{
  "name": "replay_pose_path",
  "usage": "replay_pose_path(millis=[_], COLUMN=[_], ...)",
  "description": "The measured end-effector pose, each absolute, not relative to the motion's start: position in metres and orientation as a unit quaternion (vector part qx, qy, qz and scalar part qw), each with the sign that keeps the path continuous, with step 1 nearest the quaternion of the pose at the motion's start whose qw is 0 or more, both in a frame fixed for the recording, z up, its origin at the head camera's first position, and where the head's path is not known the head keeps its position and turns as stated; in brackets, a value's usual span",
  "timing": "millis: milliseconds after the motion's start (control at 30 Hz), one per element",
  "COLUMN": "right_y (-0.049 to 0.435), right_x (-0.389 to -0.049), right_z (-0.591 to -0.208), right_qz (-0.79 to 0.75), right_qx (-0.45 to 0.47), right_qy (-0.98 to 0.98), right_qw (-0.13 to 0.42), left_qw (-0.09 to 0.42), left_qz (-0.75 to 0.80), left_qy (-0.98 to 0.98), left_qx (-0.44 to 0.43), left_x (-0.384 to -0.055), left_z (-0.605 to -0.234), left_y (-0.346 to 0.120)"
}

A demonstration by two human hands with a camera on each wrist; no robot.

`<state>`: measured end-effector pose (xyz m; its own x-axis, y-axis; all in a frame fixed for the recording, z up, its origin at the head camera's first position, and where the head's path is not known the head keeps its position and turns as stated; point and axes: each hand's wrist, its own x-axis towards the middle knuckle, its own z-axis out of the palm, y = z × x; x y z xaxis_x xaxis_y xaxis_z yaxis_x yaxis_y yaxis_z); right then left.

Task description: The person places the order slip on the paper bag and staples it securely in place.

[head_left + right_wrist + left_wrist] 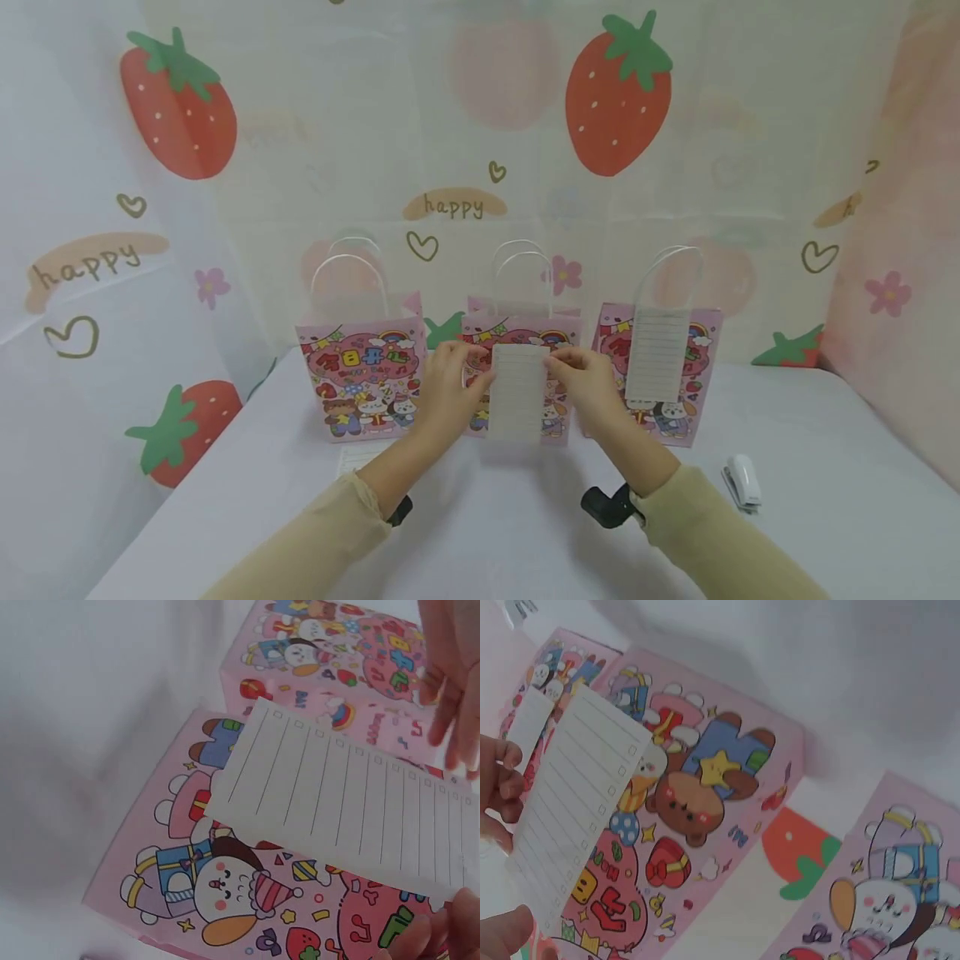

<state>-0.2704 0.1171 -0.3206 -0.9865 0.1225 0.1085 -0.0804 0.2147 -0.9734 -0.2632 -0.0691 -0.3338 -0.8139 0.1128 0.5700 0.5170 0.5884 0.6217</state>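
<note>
A white lined notepad sheet [517, 396] stands upright before the middle pink gift bag [558, 408], hiding much of its printed front. At the sheet's upper right edge, my right hand [588, 379] pinches it between thumb and index finger. My left hand [452, 390] is at the left edge, thumb beside the paper and index finger apart from the thumb. Whether the left fingertips touch the sheet is hard to tell. In the right wrist view, ruled lines and small checkboxes show on the sheet [337, 799].
To the left stands a matching gift bag [367, 375]; the right bag [693, 417] has a similar lined sheet [658, 354] on its front. Another lined sheet [360, 458] lies partly behind my left forearm. A white stapler [742, 482] rests on the white table [495, 542] at right.
</note>
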Motion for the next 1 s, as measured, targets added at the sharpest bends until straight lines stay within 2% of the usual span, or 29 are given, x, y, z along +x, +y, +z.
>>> replay_pose_path(millis=[167, 300, 467, 700, 1000], right_y=[0.120, 0.121, 0.122, 0.121, 0.118], right_x=[-0.275, -0.277, -0.283, -0.288, -0.289], right_z=[-0.315, -0.311, -0.307, -0.303, -0.302], right_qz=[0.628, 0.630, 0.636, 0.636, 0.636], right_qx=[-0.021, -0.026, -0.031, -0.033, -0.016], right_qy=[-0.773, -0.773, -0.767, -0.766, -0.764], right_qw=[0.087, 0.079, 0.080, 0.089, 0.105], left_qw=[0.313, 0.325, 0.277, 0.188, 0.145], left_qz=[-0.354, -0.289, -0.199, -0.193, -0.183], left_qy=[-0.854, -0.867, -0.905, -0.936, -0.949], left_qx=[-0.217, -0.245, -0.254, -0.226, -0.214], left_x=[-0.274, -0.287, -0.308, -0.319, -0.323], left_z=[-0.318, -0.304, -0.291, -0.278, -0.275], left_y=[-0.065, -0.064, -0.066, -0.065, -0.062])
